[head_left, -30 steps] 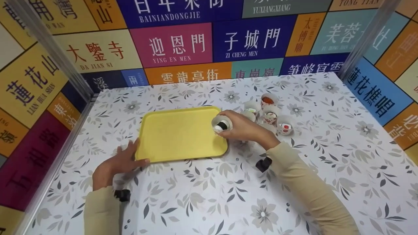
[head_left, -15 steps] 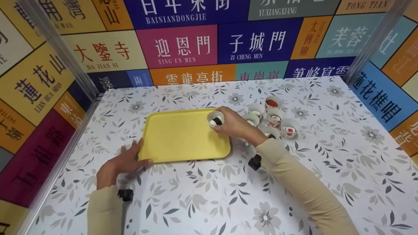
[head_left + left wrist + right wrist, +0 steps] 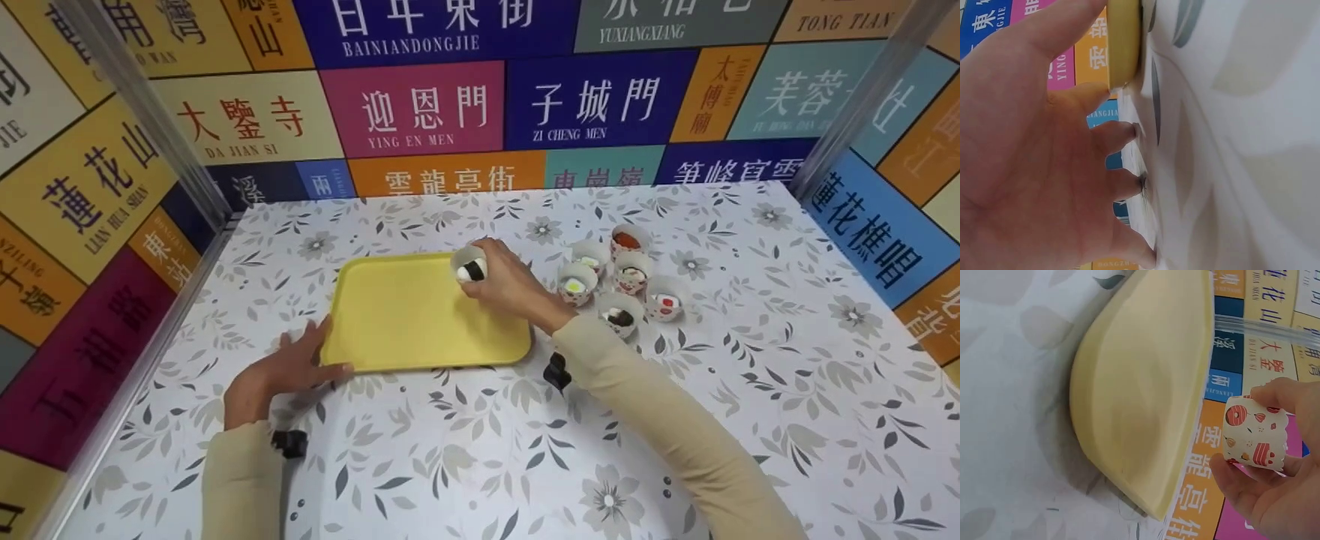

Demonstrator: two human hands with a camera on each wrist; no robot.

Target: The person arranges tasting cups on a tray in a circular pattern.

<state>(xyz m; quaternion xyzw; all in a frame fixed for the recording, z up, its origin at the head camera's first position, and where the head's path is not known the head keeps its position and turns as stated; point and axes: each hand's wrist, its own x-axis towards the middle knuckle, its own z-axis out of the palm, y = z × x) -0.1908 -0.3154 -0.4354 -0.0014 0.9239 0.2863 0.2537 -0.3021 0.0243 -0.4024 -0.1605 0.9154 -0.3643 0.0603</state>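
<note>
My right hand (image 3: 511, 283) holds a small paper baking cup (image 3: 1255, 433), printed with red pastry drawings, between thumb and fingers. Inside it sits a white rice ball with a black band (image 3: 471, 271), seen from above in the head view. Cup and hand hover over the upper right part of a yellow tray (image 3: 397, 319); the right wrist view shows the cup apart from the tray. At the tray's near left corner rests my left hand (image 3: 289, 364), thumb at the front edge and index finger at the side. Its other fingers are spread, their tips down at the tabletop in the left wrist view.
Right of the tray stand several more paper cups with toy-like food: one with orange-red filling (image 3: 626, 241), one with a yellow-centred piece (image 3: 577, 286), one with dark filling (image 3: 619, 318), one with red on white (image 3: 667, 302). Sign-printed walls (image 3: 420, 105) enclose the flower-patterned table.
My right hand has carried the cup leftward and slightly away, farther over the tray. The cups at right show more fully. My left hand stays at the tray corner; the head view shifted slightly.
</note>
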